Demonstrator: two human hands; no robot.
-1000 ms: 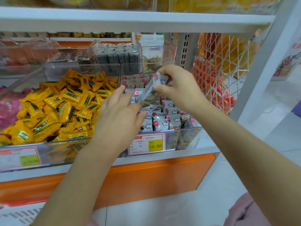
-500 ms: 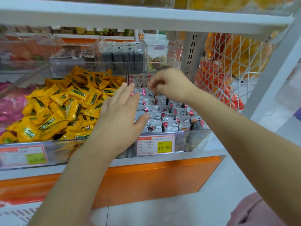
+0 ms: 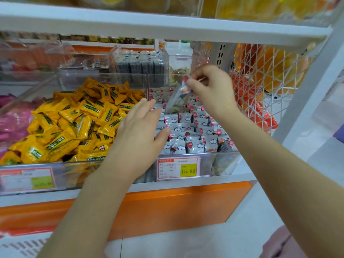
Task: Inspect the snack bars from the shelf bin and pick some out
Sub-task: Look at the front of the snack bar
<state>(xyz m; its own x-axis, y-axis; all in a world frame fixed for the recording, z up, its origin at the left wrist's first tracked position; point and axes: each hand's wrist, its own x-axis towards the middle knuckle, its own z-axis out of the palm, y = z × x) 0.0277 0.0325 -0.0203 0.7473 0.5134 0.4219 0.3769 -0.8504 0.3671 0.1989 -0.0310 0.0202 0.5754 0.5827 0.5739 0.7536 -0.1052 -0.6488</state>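
Two hands are counted, a left hand (image 3: 141, 131) and a right hand (image 3: 214, 90). One snack bar (image 3: 177, 98) is held up. Two price tags are seen, a right price tag (image 3: 178, 168) and a left price tag (image 3: 28, 180). The grey bars (image 3: 195, 135) and yellow packets (image 3: 74, 123) cannot be counted exactly: dozens of each.

White shelf (image 3: 167, 187) carries clear bins (image 3: 219, 162) side by side.

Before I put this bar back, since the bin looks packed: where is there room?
The grey bars fill their bin wall to wall; the yellow packets are heaped. A hand can pass above the grey rows, between the left hand and the right hand, which pinches the lifted bar. Bare shelf shows right of that bin.
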